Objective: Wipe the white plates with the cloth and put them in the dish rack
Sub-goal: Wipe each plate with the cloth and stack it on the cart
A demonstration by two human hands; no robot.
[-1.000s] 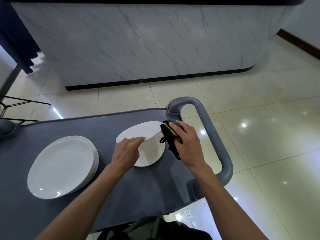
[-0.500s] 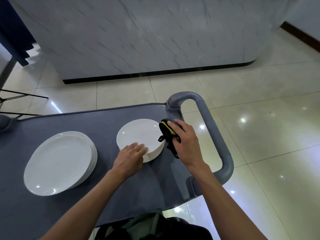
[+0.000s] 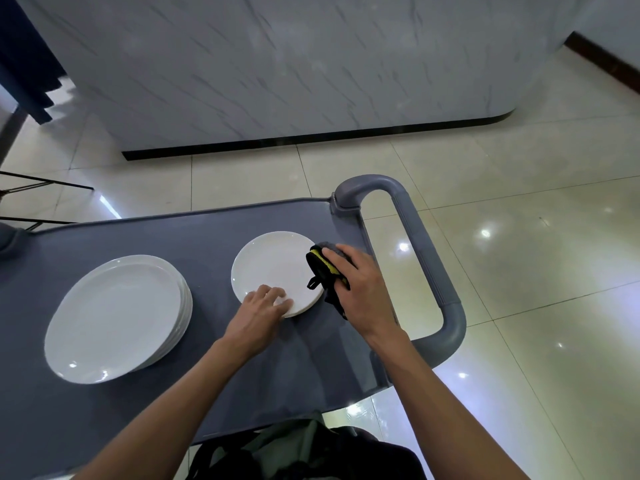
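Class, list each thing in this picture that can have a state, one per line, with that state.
small plate: lying flat on the cart, face up
left hand: fingers resting on the small plate's near rim
right hand: gripping the cloth
cloth: bunched, at the small plate's right rim
stack of large plates: flat on the cart, untouched

Small white plate and cloth at right end of grey cart top; larger plate stack at left.

Small plate point(image 3: 273, 268): round, white, glossy, lying flat face up, apparently on at least one more plate beneath. Cloth point(image 3: 325, 271): dark, yellow-edged, bunched, touching the plate's right rim. Stack of larger white plates point(image 3: 114, 317): flat, several rims visible along its right side, well apart to the left.
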